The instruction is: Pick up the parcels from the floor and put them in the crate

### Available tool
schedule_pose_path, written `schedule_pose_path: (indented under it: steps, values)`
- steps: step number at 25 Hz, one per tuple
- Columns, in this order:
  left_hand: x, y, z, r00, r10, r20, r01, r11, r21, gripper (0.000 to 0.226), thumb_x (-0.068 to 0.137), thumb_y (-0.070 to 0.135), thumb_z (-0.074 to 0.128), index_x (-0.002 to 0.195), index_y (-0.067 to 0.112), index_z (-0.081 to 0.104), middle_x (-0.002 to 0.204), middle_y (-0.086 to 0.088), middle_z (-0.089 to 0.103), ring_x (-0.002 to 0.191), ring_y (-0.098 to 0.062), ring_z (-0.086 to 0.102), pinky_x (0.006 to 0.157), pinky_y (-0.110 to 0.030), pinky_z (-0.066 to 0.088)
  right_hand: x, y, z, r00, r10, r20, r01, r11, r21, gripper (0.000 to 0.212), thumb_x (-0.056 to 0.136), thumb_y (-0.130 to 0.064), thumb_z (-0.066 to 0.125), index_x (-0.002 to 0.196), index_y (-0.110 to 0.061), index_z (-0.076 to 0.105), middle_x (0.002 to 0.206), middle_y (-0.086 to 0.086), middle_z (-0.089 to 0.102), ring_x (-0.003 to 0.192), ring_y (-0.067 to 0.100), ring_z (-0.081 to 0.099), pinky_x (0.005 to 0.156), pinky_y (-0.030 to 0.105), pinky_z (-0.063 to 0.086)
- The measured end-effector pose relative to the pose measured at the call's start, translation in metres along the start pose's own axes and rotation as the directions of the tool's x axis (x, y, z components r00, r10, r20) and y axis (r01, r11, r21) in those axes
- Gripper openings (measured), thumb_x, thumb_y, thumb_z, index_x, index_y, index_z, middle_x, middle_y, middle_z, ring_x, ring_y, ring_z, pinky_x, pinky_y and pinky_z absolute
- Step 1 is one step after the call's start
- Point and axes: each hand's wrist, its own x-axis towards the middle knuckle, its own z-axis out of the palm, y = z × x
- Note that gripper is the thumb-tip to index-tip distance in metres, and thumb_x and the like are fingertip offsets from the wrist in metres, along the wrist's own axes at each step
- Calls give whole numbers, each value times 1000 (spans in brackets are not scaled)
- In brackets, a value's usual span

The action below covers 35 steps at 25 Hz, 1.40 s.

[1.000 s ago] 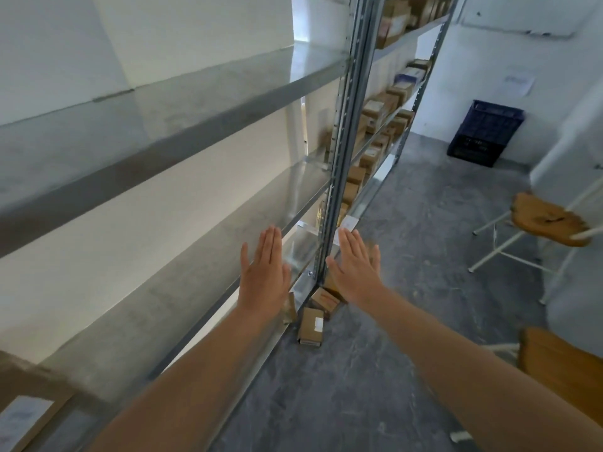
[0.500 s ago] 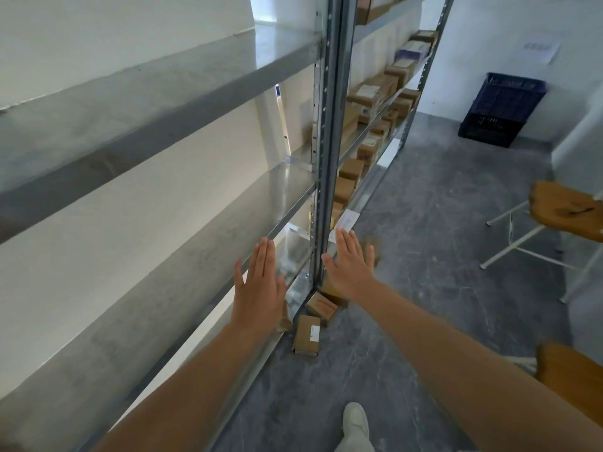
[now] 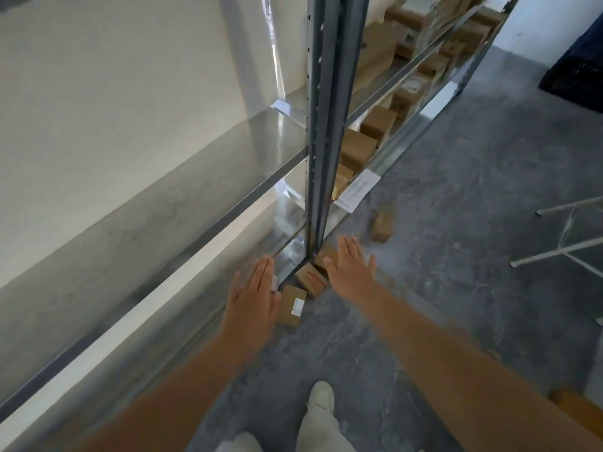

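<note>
Small brown cardboard parcels lie on the grey floor at the foot of a metal shelf post. One parcel with a white label (image 3: pixel 291 305) lies nearest me, a second (image 3: pixel 310 279) sits just behind it, and a third (image 3: pixel 381 226) lies apart, further right. My left hand (image 3: pixel 253 296) hovers flat above the floor, left of the labelled parcel, empty. My right hand (image 3: pixel 350 269) is stretched out flat over the parcels by the post, fingers apart, holding nothing. The dark blue crate (image 3: pixel 576 75) stands at the far right by the wall.
The metal shelving unit (image 3: pixel 323 125) runs along the left wall; its further bay holds several cardboard boxes (image 3: pixel 359 148). White chair legs (image 3: pixel 561 236) stand at the right. My shoe (image 3: pixel 321 398) is on the floor below. A wooden seat edge (image 3: pixel 574 402) shows at the lower right.
The view has tilted down and come closer to the floor. Both hands have dropped toward the parcels at the post. My foot has come into view.
</note>
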Motion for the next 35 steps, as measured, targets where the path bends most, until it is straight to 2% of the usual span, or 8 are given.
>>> schedule_pose_path:
  steps: [6,12,17,21,26,30,32,35]
  values:
    - [18,-27,142,980,-12,198,25,998,-64,57,91,30,36,136,0,53,140,-16,54,127,-30,55,101,-52,43,68,49,109,990,32,135,-31,999,-10,65,104,-40,26,157,-15,-1,166,-1,-3,151,15,-12,117,49,-13]
    - [55,-111,324,899,-175,400,191,982,1,61,102,32,33,156,14,10,164,-2,10,151,-15,7,119,-41,7,160,84,253,963,107,249,-102,994,-33,66,103,-39,32,157,-16,1,166,3,-1,152,19,-4,119,50,-2]
    - [113,-185,439,864,-324,385,356,934,-12,61,103,28,35,155,10,11,163,-7,9,151,-21,6,120,-45,7,229,91,384,913,156,377,-214,970,117,64,105,-35,32,158,-16,1,166,5,0,152,25,0,121,47,5]
    - [167,-227,505,860,-448,244,478,875,-78,75,96,41,49,155,14,11,161,-15,15,149,-33,13,120,-48,12,289,79,454,947,58,315,-102,987,124,63,103,-30,33,158,-16,7,165,1,8,152,18,4,120,48,6]
    - [211,-243,560,796,-534,283,566,824,-36,93,82,63,62,153,34,9,159,-17,15,144,-44,20,116,-59,19,337,86,497,958,81,277,-155,955,255,59,102,-29,36,156,-19,17,164,-1,15,152,15,4,121,49,-1]
    - [205,-252,564,841,-484,241,539,786,-303,90,79,46,74,150,41,17,143,-16,35,127,-40,42,104,-52,41,331,106,492,962,84,261,-152,955,254,51,104,-28,31,154,-16,26,162,3,23,150,20,15,122,49,8]
    - [191,-250,548,823,-495,280,566,676,-471,82,83,45,71,149,40,23,147,-11,38,129,-30,44,99,-37,43,321,112,480,948,138,288,-225,929,293,50,104,-30,32,151,-15,31,156,8,33,144,27,30,117,52,25]
    - [159,-219,511,710,-578,402,610,219,-762,76,84,42,69,148,44,28,149,0,44,120,-16,54,91,-29,47,292,107,450,922,214,323,-340,847,409,45,104,-36,30,143,-15,42,138,9,51,123,25,50,98,41,45]
